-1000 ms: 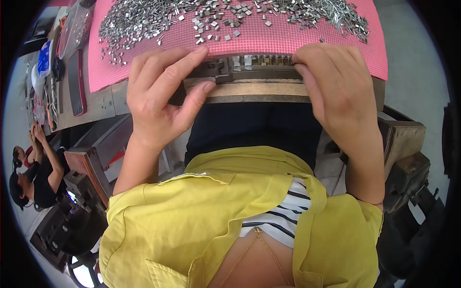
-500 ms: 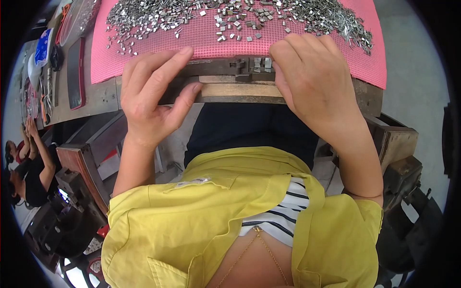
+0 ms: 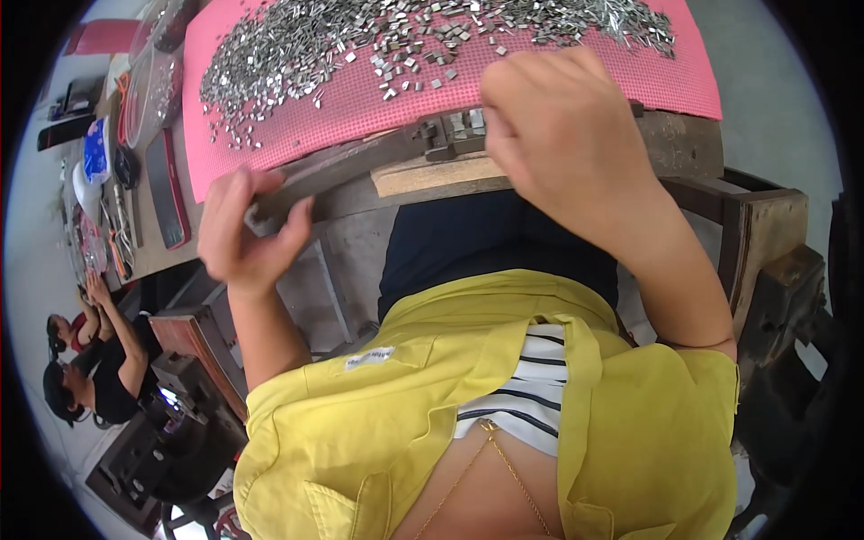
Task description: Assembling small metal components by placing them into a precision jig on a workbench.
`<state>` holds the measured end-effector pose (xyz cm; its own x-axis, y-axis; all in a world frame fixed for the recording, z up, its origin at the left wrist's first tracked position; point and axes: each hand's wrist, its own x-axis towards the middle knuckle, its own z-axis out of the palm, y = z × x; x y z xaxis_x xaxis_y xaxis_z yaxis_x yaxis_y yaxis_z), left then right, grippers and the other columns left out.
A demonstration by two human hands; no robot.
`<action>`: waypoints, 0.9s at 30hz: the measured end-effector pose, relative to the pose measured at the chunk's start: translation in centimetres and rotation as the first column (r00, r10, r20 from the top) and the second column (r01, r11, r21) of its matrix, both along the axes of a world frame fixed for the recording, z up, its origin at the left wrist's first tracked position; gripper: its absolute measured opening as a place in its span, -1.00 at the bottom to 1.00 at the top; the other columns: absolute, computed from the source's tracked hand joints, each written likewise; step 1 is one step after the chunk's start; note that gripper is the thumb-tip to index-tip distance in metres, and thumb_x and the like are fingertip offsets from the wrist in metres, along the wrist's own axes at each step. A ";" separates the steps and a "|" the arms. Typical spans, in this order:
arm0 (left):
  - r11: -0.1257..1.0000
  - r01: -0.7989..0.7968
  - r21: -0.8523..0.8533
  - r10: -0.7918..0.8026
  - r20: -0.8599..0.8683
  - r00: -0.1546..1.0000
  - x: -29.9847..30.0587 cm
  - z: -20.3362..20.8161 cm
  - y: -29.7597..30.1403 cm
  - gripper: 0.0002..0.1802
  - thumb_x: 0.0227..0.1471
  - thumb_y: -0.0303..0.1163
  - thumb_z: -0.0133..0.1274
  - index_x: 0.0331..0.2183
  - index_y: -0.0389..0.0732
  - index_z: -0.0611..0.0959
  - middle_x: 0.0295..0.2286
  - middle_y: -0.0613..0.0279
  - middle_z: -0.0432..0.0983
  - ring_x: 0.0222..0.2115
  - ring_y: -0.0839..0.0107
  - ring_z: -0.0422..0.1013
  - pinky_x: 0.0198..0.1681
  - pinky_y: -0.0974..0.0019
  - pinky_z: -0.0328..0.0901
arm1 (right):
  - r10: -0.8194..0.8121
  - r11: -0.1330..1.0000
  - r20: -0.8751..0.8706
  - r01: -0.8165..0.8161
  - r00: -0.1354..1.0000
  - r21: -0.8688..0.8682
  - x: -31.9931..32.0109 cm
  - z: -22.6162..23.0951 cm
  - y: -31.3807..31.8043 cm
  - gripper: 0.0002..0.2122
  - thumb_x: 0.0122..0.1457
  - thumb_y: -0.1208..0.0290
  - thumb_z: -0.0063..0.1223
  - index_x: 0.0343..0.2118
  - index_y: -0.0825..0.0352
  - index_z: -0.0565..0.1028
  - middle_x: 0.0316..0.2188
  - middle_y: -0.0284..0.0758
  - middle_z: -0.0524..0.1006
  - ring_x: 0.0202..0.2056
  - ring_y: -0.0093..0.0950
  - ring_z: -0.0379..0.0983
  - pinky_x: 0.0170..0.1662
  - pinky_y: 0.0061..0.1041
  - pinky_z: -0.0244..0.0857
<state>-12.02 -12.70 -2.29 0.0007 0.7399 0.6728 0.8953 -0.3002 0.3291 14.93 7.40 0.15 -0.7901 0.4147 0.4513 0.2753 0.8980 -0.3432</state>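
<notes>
A long dark metal bar [image 3: 346, 160] lies at the near edge of the bench, with a small clamp-like block [image 3: 435, 140] and silver metal pieces [image 3: 468, 123] seated beside it. My left hand [image 3: 241, 229] is around the bar's left end, fingers curled over the far side and thumb on the near side, in a loose hold. Farther right, my right hand [image 3: 562, 135] is closed over the bar next to the silver pieces. Its fingertips are hidden behind the hand, and the bar's right tip shows past the knuckles.
Many small metal pieces [image 3: 297, 58] are heaped on a pink mat [image 3: 360, 121]. Left of it lie a dark red-edged phone [image 3: 166, 189], clear bags [image 3: 160, 94] and tools [image 3: 121, 225]. A pale wooden strip [image 3: 432, 177] edges the bench. Two people [image 3: 112, 364] sit at far left.
My left hand has moved left and nearer along the bar to its end. The bar's left end has swung toward me. My right hand stays closed over the bar. The view has turned slightly.
</notes>
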 end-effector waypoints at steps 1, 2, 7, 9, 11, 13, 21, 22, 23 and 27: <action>0.999 0.050 0.010 -0.049 -0.049 0.998 0.4 1.1 -0.2 -0.04 -0.24 -0.61 0.46 0.22 -0.32 0.39 -0.45 -0.05 0.62 -0.47 0.18 0.55 -0.40 0.23 0.45 | -0.013 1.000 -0.007 0.013 1.000 0.000 0.8 -0.1 0.4 -0.89 0.07 0.55 0.16 -0.38 0.29 0.44 -0.47 -0.30 0.46 -0.36 -0.27 0.45 -0.16 -0.30 0.27; 0.996 0.081 0.044 -0.077 -0.094 0.993 1.1 2.3 -0.2 -0.02 -0.21 -0.60 0.46 0.24 -0.31 0.35 -0.46 -0.06 0.61 -0.49 0.19 0.54 -0.44 0.24 0.45 | -0.080 0.996 -0.089 0.082 0.993 0.019 1.5 -0.2 0.8 -0.91 0.07 0.53 0.16 -0.39 0.28 0.47 -0.48 -0.30 0.49 -0.37 -0.27 0.48 -0.17 -0.28 0.28; 0.908 0.262 0.326 -0.299 0.069 0.952 7.5 5.3 3.4 -0.13 -0.18 -0.63 0.48 0.17 -0.36 0.41 -0.42 -0.16 0.61 -0.50 0.22 0.56 -0.59 0.29 0.44 | -0.299 0.950 -0.274 0.313 0.914 0.008 6.5 -1.9 2.5 -0.93 0.13 0.49 0.20 -0.33 0.25 0.55 -0.42 -0.38 0.56 -0.35 -0.30 0.49 -0.16 -0.33 0.27; 0.964 0.241 -0.111 -0.181 0.391 0.903 10.1 6.4 4.3 -0.56 -0.17 -0.53 0.49 -0.21 -0.39 0.68 -0.35 0.00 0.66 -0.42 0.27 0.60 -0.46 0.32 0.45 | -0.338 0.932 -0.266 0.360 0.903 0.039 7.9 -2.8 2.2 -0.90 0.13 0.49 0.20 -0.29 0.26 0.56 -0.34 -0.36 0.58 -0.27 -0.29 0.49 -0.11 -0.32 0.27; 0.890 0.445 0.102 -0.439 -0.081 0.895 11.0 5.9 8.7 -0.09 -0.16 -0.58 0.46 0.24 -0.32 0.44 -0.19 -0.11 0.65 -0.36 0.22 0.59 -0.32 0.29 0.47 | -0.363 0.920 -0.285 0.391 0.887 0.045 8.5 -3.3 1.9 -0.86 0.13 0.49 0.21 -0.24 0.27 0.57 -0.26 -0.34 0.59 -0.19 -0.27 0.50 -0.07 -0.31 0.27; 0.945 0.327 0.002 -0.321 -0.189 0.928 14.0 6.7 11.5 -0.34 -0.24 -0.56 0.45 0.01 -0.29 0.68 -0.26 0.09 0.69 -0.43 0.27 0.55 -0.34 0.31 0.40 | -0.447 0.883 -0.227 0.467 0.865 0.041 9.1 -4.3 1.4 -0.74 0.13 0.49 0.21 -0.09 0.31 0.54 -0.04 -0.24 0.56 -0.01 -0.18 0.44 0.05 -0.24 0.25; 0.886 0.242 -0.395 -0.182 0.184 0.966 13.4 1.9 14.9 -0.48 -0.26 -0.37 0.49 -0.13 -0.10 0.79 -0.30 0.25 0.65 -0.27 0.19 0.53 -0.15 0.19 0.41 | -0.513 0.859 0.000 0.513 0.859 0.010 9.5 -5.2 -1.6 -0.48 0.23 0.50 0.04 0.30 0.33 0.39 0.28 -0.19 0.39 0.29 -0.20 0.27 0.29 -0.18 0.00; 0.875 0.247 -0.416 -0.141 0.270 0.953 13.5 1.9 14.5 -0.57 -0.26 -0.36 0.49 -0.22 -0.15 0.80 -0.29 0.24 0.65 -0.24 0.17 0.52 -0.14 0.18 0.41 | -0.512 0.859 -0.005 0.512 0.859 0.009 9.7 -4.7 -1.6 -0.48 0.23 0.50 0.04 0.30 0.33 0.39 0.28 -0.19 0.39 0.29 -0.20 0.27 0.29 -0.18 0.00; 0.877 0.244 -0.415 -0.139 0.266 0.954 13.6 1.9 14.3 -0.57 -0.26 -0.36 0.49 -0.22 -0.15 0.80 -0.29 0.24 0.65 -0.24 0.17 0.52 -0.14 0.18 0.41 | -0.413 0.909 -0.036 0.409 0.910 -0.077 9.9 -4.1 -1.5 -0.49 0.22 0.51 0.04 0.28 0.33 0.41 0.24 -0.20 0.45 0.26 -0.21 0.32 0.28 -0.19 0.01; 0.887 0.215 -0.409 -0.128 0.229 0.965 14.3 2.1 13.9 -0.60 -0.25 -0.39 0.48 -0.24 -0.16 0.79 -0.28 0.23 0.64 -0.21 0.17 0.51 -0.13 0.18 0.40 | -0.269 0.954 -0.321 0.207 0.908 -0.215 9.4 -4.6 -2.1 -0.52 0.05 0.63 0.13 0.11 0.33 0.53 0.02 -0.20 0.60 0.03 -0.28 0.53 0.12 -0.22 0.22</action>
<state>2.33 1.16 -0.20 0.0581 0.9547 0.2918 0.7499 -0.2347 0.6186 24.29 5.28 -4.48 -0.4671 0.6667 0.5809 0.3108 0.7388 -0.5980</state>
